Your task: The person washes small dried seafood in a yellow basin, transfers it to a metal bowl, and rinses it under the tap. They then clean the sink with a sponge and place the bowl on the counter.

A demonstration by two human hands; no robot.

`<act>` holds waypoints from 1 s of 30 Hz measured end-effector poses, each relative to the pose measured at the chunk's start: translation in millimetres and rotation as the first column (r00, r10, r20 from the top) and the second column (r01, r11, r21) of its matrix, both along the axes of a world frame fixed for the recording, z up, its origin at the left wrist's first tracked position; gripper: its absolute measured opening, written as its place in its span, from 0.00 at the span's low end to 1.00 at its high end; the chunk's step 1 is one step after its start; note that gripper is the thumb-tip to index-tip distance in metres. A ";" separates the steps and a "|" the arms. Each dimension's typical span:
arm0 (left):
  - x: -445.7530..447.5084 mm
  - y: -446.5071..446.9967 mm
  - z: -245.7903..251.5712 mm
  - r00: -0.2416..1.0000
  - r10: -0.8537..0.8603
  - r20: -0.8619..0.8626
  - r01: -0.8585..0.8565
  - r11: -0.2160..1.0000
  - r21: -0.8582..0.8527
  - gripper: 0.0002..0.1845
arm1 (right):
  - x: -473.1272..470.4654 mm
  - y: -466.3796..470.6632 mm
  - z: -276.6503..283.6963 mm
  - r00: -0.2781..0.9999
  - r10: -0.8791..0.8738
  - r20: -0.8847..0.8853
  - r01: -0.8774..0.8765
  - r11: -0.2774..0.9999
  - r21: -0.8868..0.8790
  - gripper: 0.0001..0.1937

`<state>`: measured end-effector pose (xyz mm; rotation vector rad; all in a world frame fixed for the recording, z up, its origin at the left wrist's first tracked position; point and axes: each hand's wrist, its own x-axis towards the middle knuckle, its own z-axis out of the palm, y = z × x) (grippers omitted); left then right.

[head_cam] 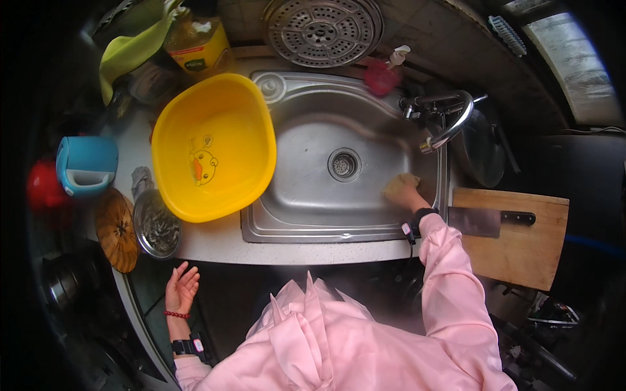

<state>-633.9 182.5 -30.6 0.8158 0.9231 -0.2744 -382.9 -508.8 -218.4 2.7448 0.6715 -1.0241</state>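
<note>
My right hand [410, 196] reaches into the stainless steel sink [313, 203], low on its right side. Under its fingers is a tan cloth or sponge [398, 184], pressed against the sink's bottom; blur hides which it is. In front of the counter's edge my left hand [182, 288] hangs palm up with fingers apart, holding nothing. Nearest to it on the counter is a metal bowl [157, 225] with small dark and silvery pieces inside. A yellow plastic basin [234, 146] with a printed duck face overlaps the sink's left rim.
A chrome faucet [462, 119] curves over the sink's right side. A cleaver [474, 222] lies on a wooden cutting board [523, 254] at right. Behind the sink are a red soap pump bottle [382, 78] and a perforated steamer rack [323, 32]. A blue container [88, 159] stands at left.
</note>
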 end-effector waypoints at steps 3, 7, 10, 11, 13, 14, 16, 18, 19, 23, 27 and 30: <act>15.7 -33.5 20.9 0.996 -0.035 0.081 0.035 0.999 0.007 0.26 | 33.9 15.1 -40.0 0.991 0.005 -0.136 -0.043 0.958 -0.282 0.25; 42.4 -76.5 45.5 0.986 -0.055 0.159 0.055 0.998 0.005 0.29 | 58.5 70.2 -72.8 0.955 -0.196 0.222 0.274 0.871 -0.407 0.26; 62.0 -99.8 56.7 0.972 -0.059 0.227 0.068 0.997 -0.031 0.31 | 70.6 129.6 -68.9 0.793 -0.273 0.544 0.435 0.879 -0.193 0.25; 68.4 -105.8 58.2 0.969 -0.051 0.241 0.062 0.997 -0.040 0.31 | 75.4 149.5 -61.3 0.771 -0.290 0.566 0.415 0.904 -0.103 0.24; 79.9 -114.7 59.2 0.964 -0.032 0.263 0.049 0.997 -0.057 0.31 | 77.9 181.3 -39.4 0.757 -0.346 0.555 0.282 0.938 0.201 0.21; 86.0 -117.3 59.5 0.965 -0.024 0.260 0.043 0.997 -0.070 0.31 | 79.3 196.5 -27.6 0.761 -0.364 0.538 0.210 0.922 0.326 0.20; 97.8 -122.7 57.1 0.967 -0.006 0.256 0.031 0.995 -0.093 0.30 | 71.8 225.8 -6.0 0.826 -0.309 0.472 0.089 0.897 0.433 0.17; 108.3 -127.1 55.6 0.970 0.016 0.244 0.011 0.994 -0.108 0.30 | 61.1 236.0 12.9 0.896 -0.115 0.429 -0.119 0.869 0.481 0.15; 113.0 -128.3 55.7 0.974 0.027 0.223 -0.005 0.995 -0.100 0.30 | 57.3 236.8 20.7 0.907 0.015 0.422 -0.245 0.831 0.499 0.15; 126.2 -133.0 57.1 0.976 0.026 0.215 -0.004 0.995 -0.104 0.31 | 73.0 220.9 40.7 0.941 0.264 0.210 -0.338 0.744 0.576 0.14; 134.2 -134.2 56.4 0.982 0.048 0.180 -0.029 0.994 -0.105 0.31 | 148.9 216.2 38.9 0.891 -0.255 0.375 -0.034 0.788 0.615 0.18; 139.5 -136.1 53.2 0.985 0.071 0.159 -0.052 0.992 -0.118 0.31 | 153.3 251.4 23.3 0.866 -0.344 0.362 0.091 0.821 0.564 0.21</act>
